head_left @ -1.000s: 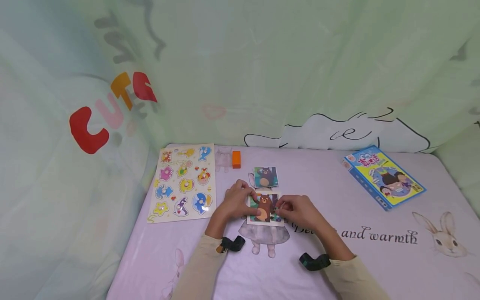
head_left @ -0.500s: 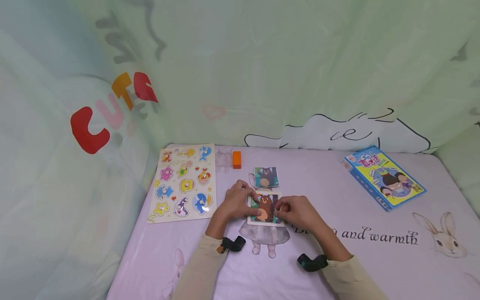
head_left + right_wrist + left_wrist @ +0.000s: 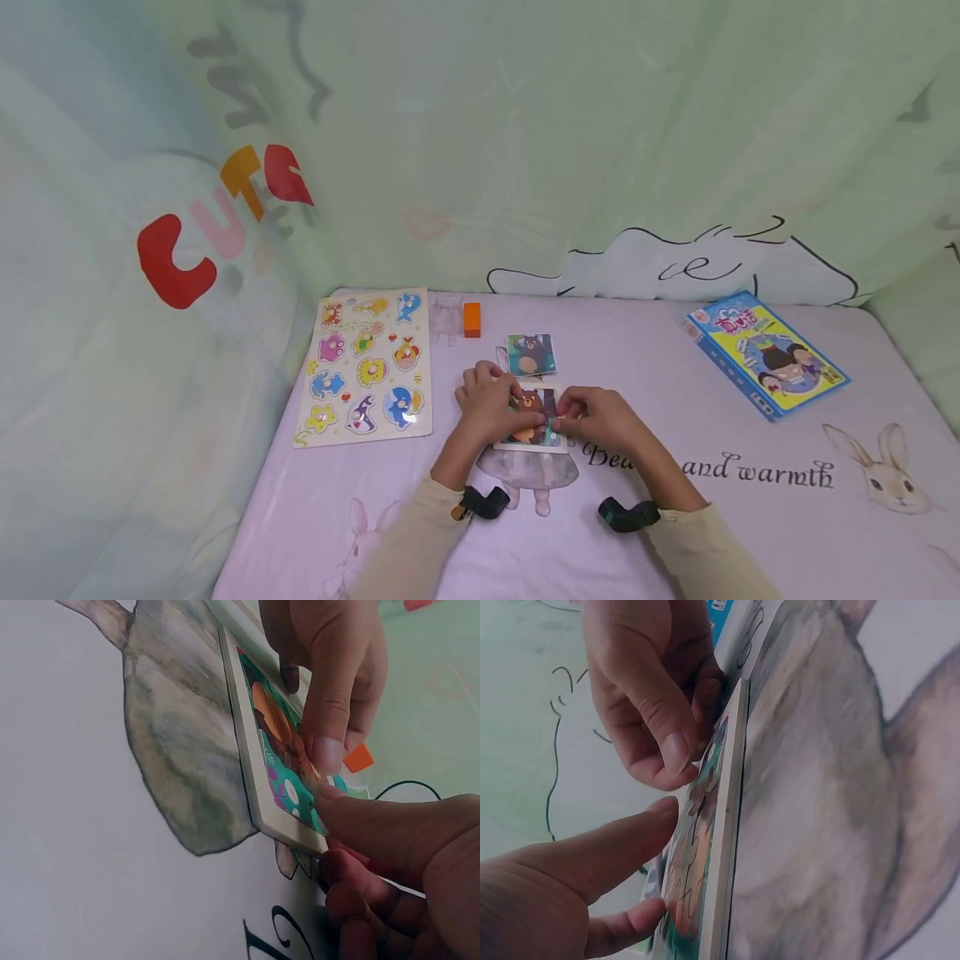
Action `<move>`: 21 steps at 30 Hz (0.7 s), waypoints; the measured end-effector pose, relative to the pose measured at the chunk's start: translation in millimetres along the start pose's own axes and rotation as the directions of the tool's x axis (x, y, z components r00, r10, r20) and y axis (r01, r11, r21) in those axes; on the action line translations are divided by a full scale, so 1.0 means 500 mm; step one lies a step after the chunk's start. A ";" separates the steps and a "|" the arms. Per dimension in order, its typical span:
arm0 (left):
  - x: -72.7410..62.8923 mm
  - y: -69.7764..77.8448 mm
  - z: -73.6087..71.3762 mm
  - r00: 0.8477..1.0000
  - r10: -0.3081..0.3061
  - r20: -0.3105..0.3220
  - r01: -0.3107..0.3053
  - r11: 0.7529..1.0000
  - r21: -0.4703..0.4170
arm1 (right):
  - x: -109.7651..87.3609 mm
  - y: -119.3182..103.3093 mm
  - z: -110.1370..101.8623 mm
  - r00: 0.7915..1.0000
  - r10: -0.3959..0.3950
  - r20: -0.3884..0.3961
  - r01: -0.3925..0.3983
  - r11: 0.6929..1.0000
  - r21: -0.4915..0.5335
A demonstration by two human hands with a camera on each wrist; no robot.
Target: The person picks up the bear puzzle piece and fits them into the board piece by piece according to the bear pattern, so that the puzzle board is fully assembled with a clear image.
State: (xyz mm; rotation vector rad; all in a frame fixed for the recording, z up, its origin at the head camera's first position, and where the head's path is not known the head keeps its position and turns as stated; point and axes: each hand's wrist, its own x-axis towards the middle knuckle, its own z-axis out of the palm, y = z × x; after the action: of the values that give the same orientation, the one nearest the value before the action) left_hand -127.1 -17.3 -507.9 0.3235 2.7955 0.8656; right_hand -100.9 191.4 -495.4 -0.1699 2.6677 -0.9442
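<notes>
A bear jigsaw puzzle (image 3: 528, 429) in a white frame lies on the cloth before me, also seen edge-on in the left wrist view. My left hand (image 3: 487, 404) is at its left side, the straight thumb reaching across onto the picture, the index finger near the far edge. From the right, my right hand (image 3: 603, 417) has its thumb and index finger together at the right part of the picture, pinching a puzzle piece (image 3: 703, 796); the fingertips partly hide it. The other right fingers are curled beside the frame. Behind the puzzle lies a matching bear picture card (image 3: 532, 355).
A peg board of sea animals (image 3: 367, 367) lies at the left. An orange block (image 3: 472, 320) stands behind the puzzle. At the right is a blue and yellow box (image 3: 768, 354). A pale green curtain (image 3: 525, 150) rises behind the printed cloth (image 3: 697, 533).
My left hand has moved to the right, its thumb now further across the bear. The right hand's piece has come down into the gap at the picture's right side.
</notes>
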 end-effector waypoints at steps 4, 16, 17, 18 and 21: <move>-0.001 0.006 0.007 1.000 -0.026 -0.017 0.026 1.000 0.001 | 0.002 -0.001 -0.002 1.000 -0.001 0.017 0.001 1.000 0.001; -0.002 0.008 0.004 0.999 -0.033 -0.001 0.032 0.999 -0.007 | 0.002 -0.005 -0.001 1.000 -0.001 0.026 0.001 1.000 -0.005; -0.002 0.008 0.004 0.999 -0.034 -0.001 0.034 0.999 -0.008 | 0.002 -0.005 -0.001 1.000 0.000 0.026 0.000 1.000 -0.005; -0.002 0.008 0.004 0.999 -0.034 -0.001 0.034 0.999 -0.010 | 0.002 -0.006 -0.001 1.000 -0.001 0.026 0.001 1.000 -0.007; -0.002 0.007 0.005 0.999 -0.035 -0.004 0.035 0.999 -0.007 | 0.002 -0.006 0.000 1.000 0.001 0.025 -0.001 1.000 -0.020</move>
State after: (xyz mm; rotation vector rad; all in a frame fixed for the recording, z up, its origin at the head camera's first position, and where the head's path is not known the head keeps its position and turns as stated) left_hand -124.8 -13.2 -507.7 0.2710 2.7924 0.8692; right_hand -101.9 188.6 -493.8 -0.1837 2.6547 -0.9087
